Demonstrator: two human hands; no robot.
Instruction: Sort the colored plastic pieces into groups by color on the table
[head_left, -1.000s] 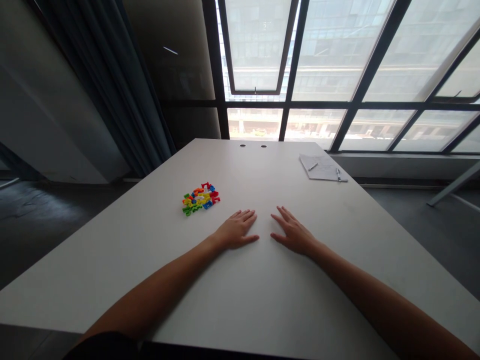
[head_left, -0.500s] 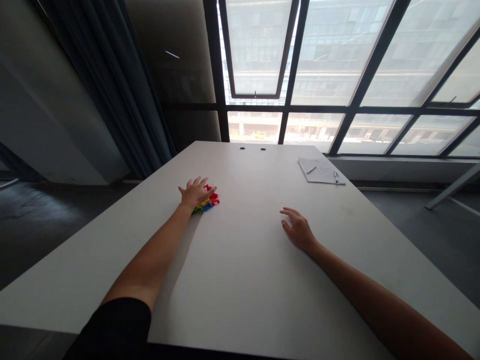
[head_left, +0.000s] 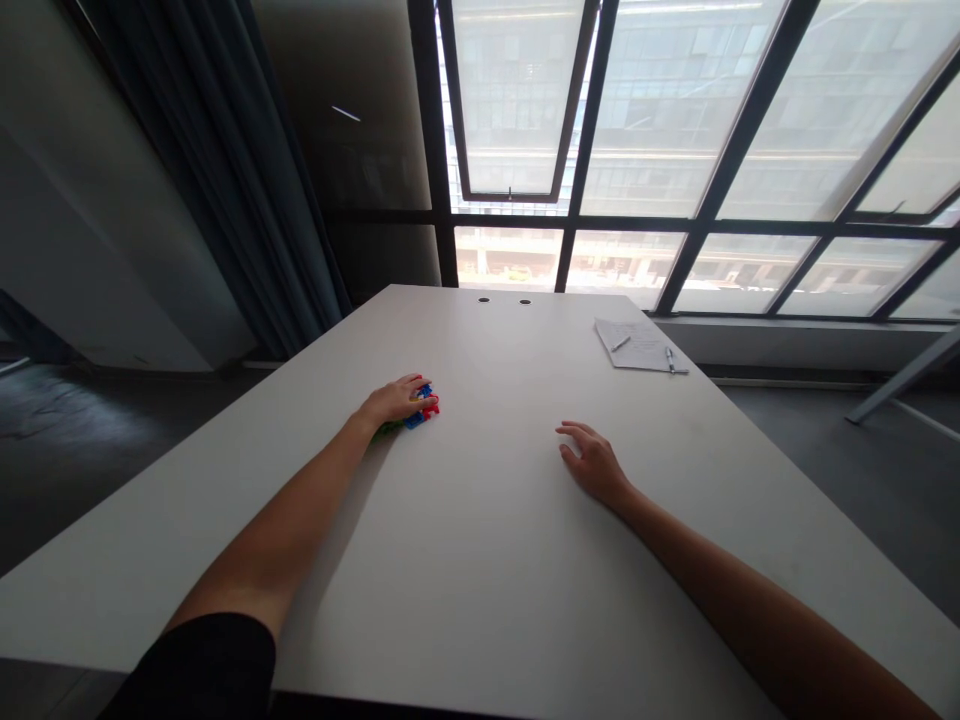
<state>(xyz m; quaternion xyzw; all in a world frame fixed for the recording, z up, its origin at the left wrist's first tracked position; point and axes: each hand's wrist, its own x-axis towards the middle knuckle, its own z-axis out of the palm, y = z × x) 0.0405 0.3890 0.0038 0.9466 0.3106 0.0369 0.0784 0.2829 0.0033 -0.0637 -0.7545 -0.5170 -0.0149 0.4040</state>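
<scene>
And here's the left hand (head_left: 394, 400) over the heap of plastic pieces (head_left: 430, 409), on the left of the bench (head_left: 480, 560), fingers bent down onto it, covering most of the colours; whether that grip is pinching anything I can't tell, the knuckles hide it. Across the way, the right hand (head_left: 595, 462) sits low over the bench, its grip loose and half curled, thumb apart from the fingers, nothing in it. Now, the risk! The pieces look small and loose, so a broad palm pressing down could squirt a few out sideways, and a hasty sweep could scatter them over the smooth white top. Red and blue poke out at the right of the fingers, green below the palm, so a grab from here might well leave those edge pieces behind. To the count, then: two hands, one black sleeve (head_left: 202, 670) in view, on the left arm, and one heap, its pieces too covered to number. Far right, well apart from both hands, one paper (head_left: 637, 352), single sheet or stack I can't say, with two pens I can pick out, one on the left (head_left: 620, 343), one on the right (head_left: 670, 358). Two dark round fittings (head_left: 484, 299) at the far edge, and one curtain (head_left: 217, 180) on the left!
</scene>
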